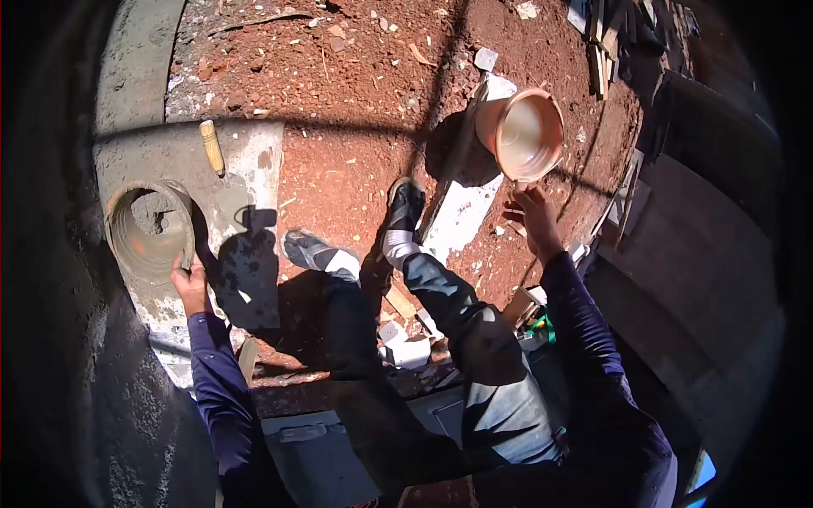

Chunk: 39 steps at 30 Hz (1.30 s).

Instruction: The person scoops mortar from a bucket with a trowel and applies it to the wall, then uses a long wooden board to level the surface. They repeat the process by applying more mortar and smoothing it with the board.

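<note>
My left hand [191, 286] is closed on the near rim of a mortar-smeared bucket [118, 233], thumb and fingers at its edge. Wet grey mortar [152, 213] lies inside it. At the right, my right hand [535, 218] has its fingertips at the near rim of an orange-brown bucket [489, 125], which is tilted and holds cloudy pale liquid [521, 131]. A wooden handle [212, 146] of a tool lies on the grey slab beyond the mortar bucket; its blade is hard to make out.
Red soil [347, 178] with scattered chips spreads between the buckets. A whitish plank [461, 212] runs under the liquid bucket. My shoes [406, 203] stand in the middle. Broken white blocks [408, 349] lie near my legs, wood scraps [600, 63] at the far right.
</note>
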Available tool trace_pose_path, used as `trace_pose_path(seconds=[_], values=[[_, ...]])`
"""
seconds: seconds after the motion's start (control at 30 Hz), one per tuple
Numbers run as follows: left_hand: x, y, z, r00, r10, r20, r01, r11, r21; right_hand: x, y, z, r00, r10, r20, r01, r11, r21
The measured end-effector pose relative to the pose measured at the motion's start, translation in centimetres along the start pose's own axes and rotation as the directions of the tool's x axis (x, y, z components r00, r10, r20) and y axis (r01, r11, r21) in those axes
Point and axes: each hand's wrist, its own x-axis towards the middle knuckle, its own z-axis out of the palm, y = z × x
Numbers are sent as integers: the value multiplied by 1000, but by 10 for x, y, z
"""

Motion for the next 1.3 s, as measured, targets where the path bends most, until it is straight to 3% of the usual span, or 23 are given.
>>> trace_pose_path(seconds=[0.07, 0.1, 0.13, 0.23, 0.3, 0.37, 0.4, 0.43, 0.47, 0.5, 0.67, 0.7, 0.73, 0.8, 0.9, 0.97, 1.03, 1.07, 1.1, 1.17, 1.23, 1.27, 1.3], values=[[-28, 4, 18, 999, 49, 13, -49, 999, 0, 61, 1, -12, 989, -119, -84, 125, 990, 61], [-17, 17, -22, 934, 234, 270, -332, 846, 418, 91, 7, -19, 972, -192, -136, 205, 975, 87], [-63, 6, 29, 988, 147, 49, -153, 976, 155, 110, 0, -20, 964, -230, -130, 218, 971, -99], [-155, -31, 77, 982, 139, -131, -73, 907, 415, 177, 13, -40, 853, -514, 86, 408, 555, -725], [-217, -75, 109, 980, 165, -107, -68, 793, 606, 207, 19, -47, 900, -395, 185, 397, 566, -722], [-256, -123, 139, 970, 201, -136, -37, 674, 738, 251, 48, -65, 674, -371, 638, 674, -43, -737], [-260, -142, 144, 981, 139, -132, 1, 683, 730, 239, 41, -60, 792, -452, 411, 577, 330, -747], [-276, -176, 169, 977, 161, -141, 0, 658, 753, 251, 59, -63, 553, -735, 391, 752, 239, -615], [-278, -204, 181, 990, 124, -74, -26, 656, 755, 230, 35, -61, 843, -471, 260, 538, 751, -384], [-264, -221, 175, 999, 44, -25, -9, 642, 766, 192, 8, -64, 960, -57, 273, 82, 993, -82], [-238, -336, 178, 927, -311, 208, 14, 585, 811, 115, -2, -67, 906, -412, 99, 423, 892, -161], [-236, -352, 186, 760, -112, 640, -632, 102, 768, 92, -17, -53, 926, -370, 78, 378, 914, -147], [-257, -371, 226, 992, -65, -105, 121, 343, 932, 78, -20, -43, 923, -376, 85, 383, 870, -309], [-271, -390, 235, 996, 2, 92, -89, 289, 953, 63, -8, -10, 778, -628, -1, 531, 658, -535], [-266, -409, 220, 980, 94, 177, -193, 205, 960, 55, 11, 35, 816, -576, -36, 577, 813, 75], [-290, -407, 233, 960, 212, 181, -165, -89, 982, 43, -9, 54, 949, -316, -5, 232, 685, 690], [-293, -404, 233, 973, 120, 195, -204, 73, 976, 49, -15, 53, 983, 7, 182, -157, 547, 822], [-311, -392, 255, 998, -39, 52, -45, 159, 986, 45, -21, 53, 992, -14, 124, -97, 542, 835], [-294, -399, 233, 980, -7, 197, -188, 268, 945, 43, -24, 54, 997, -50, 63, -28, 527, 850], [-274, -399, 219, 984, 24, 176, -178, 169, 969, 53, -8, 50, 922, -387, 6, 202, 494, 846], [-294, -388, 244, 995, 17, 96, -97, 306, 947, 48, -28, 19, 901, -413, 133, 339, 862, 376], [-290, -383, 242, 997, -11, 73, -64, 345, 936, 50, -40, 10, 982, -102, 161, -22, 782, 623], [-283, -378, 236, 998, -40, 49, -30, 385, 922, 70, -19, -11, 967, -131, 217, -55, 727, 684]])
